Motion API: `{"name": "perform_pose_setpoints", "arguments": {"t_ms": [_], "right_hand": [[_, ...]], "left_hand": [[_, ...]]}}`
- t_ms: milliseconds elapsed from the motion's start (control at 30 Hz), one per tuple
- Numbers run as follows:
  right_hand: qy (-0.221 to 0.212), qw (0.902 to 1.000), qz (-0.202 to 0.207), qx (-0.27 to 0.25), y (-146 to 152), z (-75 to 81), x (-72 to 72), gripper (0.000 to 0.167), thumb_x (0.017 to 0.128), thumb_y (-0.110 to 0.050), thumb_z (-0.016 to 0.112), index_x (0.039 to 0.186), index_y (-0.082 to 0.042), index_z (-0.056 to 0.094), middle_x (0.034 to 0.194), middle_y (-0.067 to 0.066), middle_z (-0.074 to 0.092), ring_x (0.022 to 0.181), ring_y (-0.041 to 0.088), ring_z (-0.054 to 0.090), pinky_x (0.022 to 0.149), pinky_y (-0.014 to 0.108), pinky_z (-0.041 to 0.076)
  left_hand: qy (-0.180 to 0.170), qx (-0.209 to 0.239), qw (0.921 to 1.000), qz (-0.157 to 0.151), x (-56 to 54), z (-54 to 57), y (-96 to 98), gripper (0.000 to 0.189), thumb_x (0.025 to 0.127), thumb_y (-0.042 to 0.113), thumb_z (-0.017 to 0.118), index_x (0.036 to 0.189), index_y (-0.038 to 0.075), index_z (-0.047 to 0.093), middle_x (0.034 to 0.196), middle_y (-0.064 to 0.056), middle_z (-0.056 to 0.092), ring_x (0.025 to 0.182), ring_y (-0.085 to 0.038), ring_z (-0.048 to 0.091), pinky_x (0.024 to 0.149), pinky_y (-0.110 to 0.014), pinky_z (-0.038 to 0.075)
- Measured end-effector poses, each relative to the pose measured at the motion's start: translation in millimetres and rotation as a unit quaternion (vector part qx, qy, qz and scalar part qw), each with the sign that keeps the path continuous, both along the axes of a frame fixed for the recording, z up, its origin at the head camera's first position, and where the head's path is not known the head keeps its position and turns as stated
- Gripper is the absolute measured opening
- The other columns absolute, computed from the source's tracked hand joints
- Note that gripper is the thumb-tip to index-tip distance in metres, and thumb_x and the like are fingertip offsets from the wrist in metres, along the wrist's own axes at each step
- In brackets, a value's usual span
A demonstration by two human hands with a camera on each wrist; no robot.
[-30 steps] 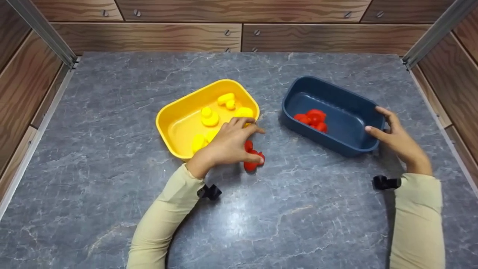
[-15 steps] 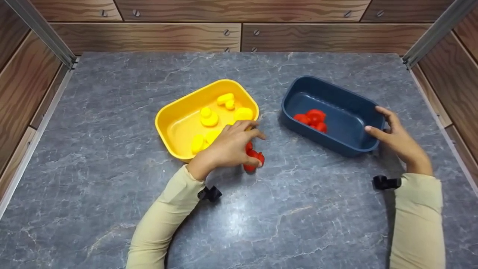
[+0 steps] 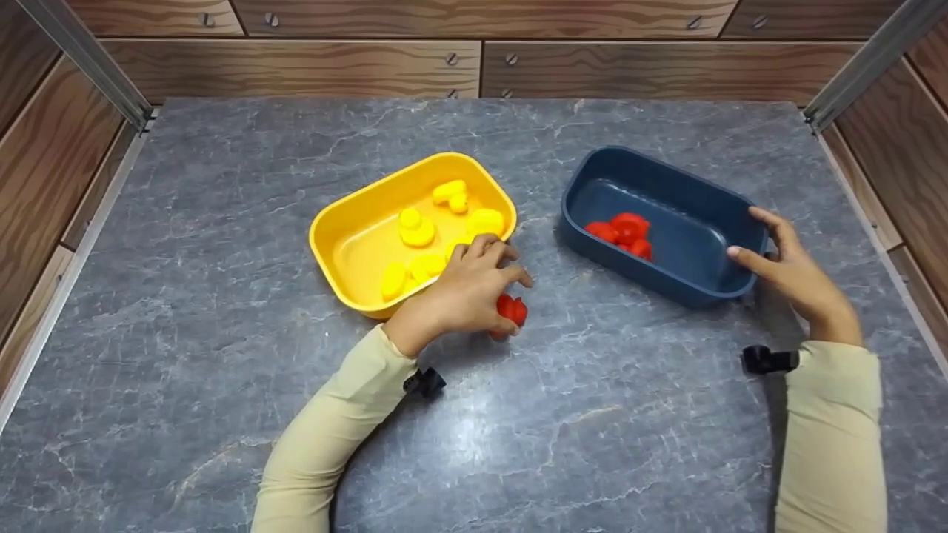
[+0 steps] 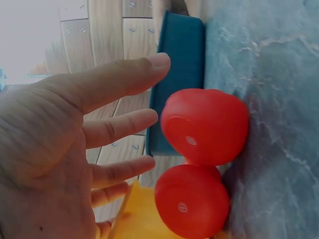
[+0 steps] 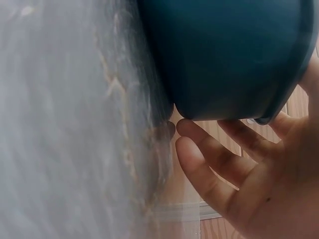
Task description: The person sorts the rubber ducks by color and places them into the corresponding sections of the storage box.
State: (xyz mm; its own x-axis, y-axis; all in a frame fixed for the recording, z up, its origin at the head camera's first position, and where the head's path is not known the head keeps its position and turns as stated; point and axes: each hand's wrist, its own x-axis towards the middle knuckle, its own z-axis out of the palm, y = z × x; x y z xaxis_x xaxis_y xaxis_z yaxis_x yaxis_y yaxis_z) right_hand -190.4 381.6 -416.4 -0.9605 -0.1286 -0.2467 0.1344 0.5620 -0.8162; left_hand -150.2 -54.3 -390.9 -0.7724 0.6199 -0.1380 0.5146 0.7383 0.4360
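My left hand (image 3: 474,292) hovers by the front right corner of the yellow tub (image 3: 348,300), fingers spread and loosely bent. Under its thumb and fingers lie red rubber ducks (image 3: 512,311), partly hidden by the hand. The left wrist view shows two of them, an upper red duck (image 4: 204,127) and a lower red duck (image 4: 192,201), with a gap between them and my fingers. My right hand (image 3: 803,285) grips the right end of the dark blue tub (image 3: 666,285), thumb inside the wall and fingers outside. Several red ducks (image 3: 629,229) lie in that tub's left part.
Several yellow rubber ducks (image 3: 416,229) lie inside the yellow tub. Both tubs stand on a grey marbled table (image 3: 592,444). Wood-patterned panels (image 3: 296,70) close off the back and sides. A black wrist camera (image 3: 426,383) sits at the left cuff.
My left hand has shifted slightly right and now covers more of the red ducks beside the yellow tub. My right hand keeps its hold on the blue tub. The head view has tilted a little.
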Motion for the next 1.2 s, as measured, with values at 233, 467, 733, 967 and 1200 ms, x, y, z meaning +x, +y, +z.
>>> {"name": "perform_pose_setpoints", "arguments": {"t_ms": [233,467,733,967,1200], "right_hand": [[-0.007,1.0000,-0.004,0.003,-1.0,2.9,-0.7,0.075,0.098,-0.033,0.054,0.155,-0.029,0.005,0.161,0.017,-0.013,0.138,0.052,0.019,0.078,0.002,0.037],[-0.008,1.0000,-0.003,0.002,0.3,1.9,-1.7,0.076,0.098,-0.032,0.054,0.155,-0.028,0.004,0.161,0.018,-0.015,0.139,0.053,0.016,0.078,0.002,0.036],[-0.015,0.9998,-0.009,-0.008,0.7,2.6,0.5,0.075,0.098,-0.033,0.055,0.154,-0.034,0.006,0.161,0.012,-0.017,0.139,0.055,0.014,0.077,0.002,0.036],[-0.014,0.9998,-0.009,-0.010,0.5,1.6,-1.1,0.075,0.098,-0.032,0.054,0.155,-0.031,0.005,0.161,0.015,-0.017,0.137,0.056,0.016,0.077,0.002,0.037],[-0.011,0.9999,-0.009,0.003,1.5,1.0,-1.1,0.074,0.097,-0.034,0.055,0.154,-0.034,0.007,0.161,0.014,-0.014,0.139,0.054,0.016,0.079,0.003,0.035]], "left_hand": [[0.017,-0.022,0.9996,-0.008,1.3,-6.4,2.3,0.049,0.077,0.038,0.078,0.121,0.020,0.065,0.143,-0.009,0.039,0.138,-0.032,0.018,0.106,-0.048,0.023],[0.044,-0.078,0.9955,-0.031,3.0,-7.1,3.5,0.050,0.076,0.043,0.079,0.119,0.020,0.066,0.142,-0.008,0.039,0.140,-0.032,0.016,0.106,-0.047,0.025],[0.058,-0.086,0.9940,-0.033,2.2,-6.5,4.1,0.044,0.077,0.038,0.078,0.115,0.019,0.066,0.138,-0.008,0.041,0.138,-0.033,0.017,0.104,-0.047,0.026],[0.032,-0.032,0.9986,-0.028,-2.6,-6.0,-0.4,0.045,0.076,0.038,0.080,0.114,0.019,0.066,0.134,-0.007,0.043,0.136,-0.031,0.021,0.104,-0.044,0.026],[-0.002,0.060,0.9981,-0.014,-7.4,-1.8,-7.2,0.052,0.073,0.037,0.084,0.117,0.016,0.065,0.132,-0.009,0.047,0.133,-0.031,0.027,0.105,-0.046,0.026]]}}
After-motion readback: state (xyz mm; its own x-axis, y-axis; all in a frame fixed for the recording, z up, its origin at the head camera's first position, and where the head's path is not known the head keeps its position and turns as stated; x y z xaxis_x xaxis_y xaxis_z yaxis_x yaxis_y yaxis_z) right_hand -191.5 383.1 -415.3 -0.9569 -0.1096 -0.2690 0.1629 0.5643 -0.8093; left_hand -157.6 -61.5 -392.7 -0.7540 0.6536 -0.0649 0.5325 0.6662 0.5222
